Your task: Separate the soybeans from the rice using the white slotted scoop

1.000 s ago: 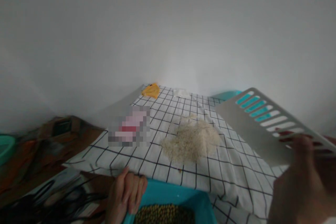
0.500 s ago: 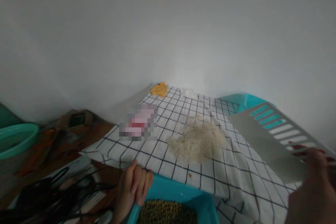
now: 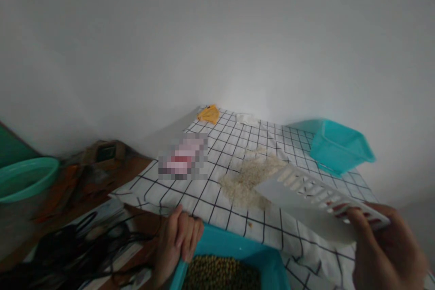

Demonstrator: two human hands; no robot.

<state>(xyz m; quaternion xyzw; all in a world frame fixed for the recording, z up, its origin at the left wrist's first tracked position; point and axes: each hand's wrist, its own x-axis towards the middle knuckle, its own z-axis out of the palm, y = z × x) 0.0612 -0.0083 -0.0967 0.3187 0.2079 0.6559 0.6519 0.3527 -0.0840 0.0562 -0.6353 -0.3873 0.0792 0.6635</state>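
My left hand [image 3: 185, 235] is closed over the near left corner of a turquoise plastic bin [image 3: 234, 241]. Small green-brown beans or grains [image 3: 220, 272] cover the bin's bottom. In my right hand [image 3: 384, 249] is a flat white plastic panel with a row of slots [image 3: 306, 204], gripped by its slotted edge. The panel's far end is tilted down over the right side of a loose pile of pale grains, like rice [image 3: 244, 181]. That pile lies spread on a white cloth with black grid lines [image 3: 200, 192]; the panel hides part of it.
A second turquoise bin [image 3: 340, 145] stands at the back right by the wall. On the cloth lie a blurred pink packet [image 3: 183, 156], a yellow bag [image 3: 209, 114] and a white crumpled piece [image 3: 247, 120]. Black cables [image 3: 74, 249] and a green basin [image 3: 27, 179] are at left.
My right hand has swung the white slotted panel left and down, from the right side to over the grain pile. The back bin is now more exposed. My left hand stays on the near bin.
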